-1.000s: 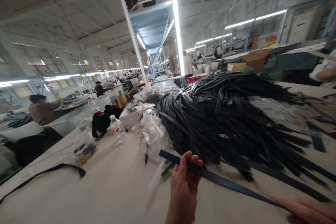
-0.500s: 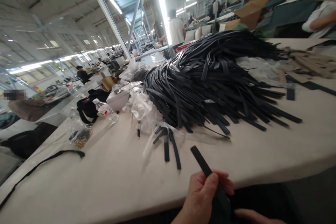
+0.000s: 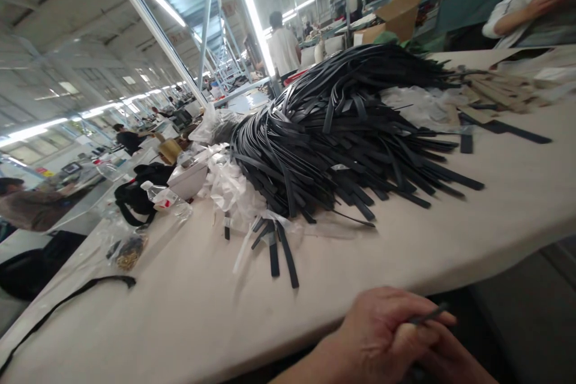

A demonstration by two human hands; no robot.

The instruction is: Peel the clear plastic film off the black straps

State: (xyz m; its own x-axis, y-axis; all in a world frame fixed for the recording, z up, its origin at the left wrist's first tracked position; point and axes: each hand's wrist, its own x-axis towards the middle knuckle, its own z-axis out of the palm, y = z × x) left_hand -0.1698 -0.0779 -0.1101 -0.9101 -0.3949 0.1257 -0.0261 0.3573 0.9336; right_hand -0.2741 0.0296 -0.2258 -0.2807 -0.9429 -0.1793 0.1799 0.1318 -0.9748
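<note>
Both my hands are at the bottom edge, in front of the table's near edge. My left hand (image 3: 382,336) is closed in a pinch on a black strap (image 3: 427,314), which shows only as a thin edge poking out to the right. My right hand (image 3: 454,361) lies just under the left, mostly covered by it, with its fingers curled against the same strap. A large pile of black straps (image 3: 342,132) lies on the pale table (image 3: 180,312) beyond my hands. A few loose straps (image 3: 281,249) lie at the pile's near end.
Crumpled clear plastic (image 3: 229,183), a water bottle (image 3: 164,197), a black bag (image 3: 135,192) and a small packet of metal parts (image 3: 128,250) sit left of the pile. A long thin strap (image 3: 67,297) trails at far left. Beige strips (image 3: 490,90) and a co-worker's arm (image 3: 531,6) are at top right.
My view has tilted down and back from the table. The strap went from held up over the table to low by the table's edge. My right hand has joined the left on it.
</note>
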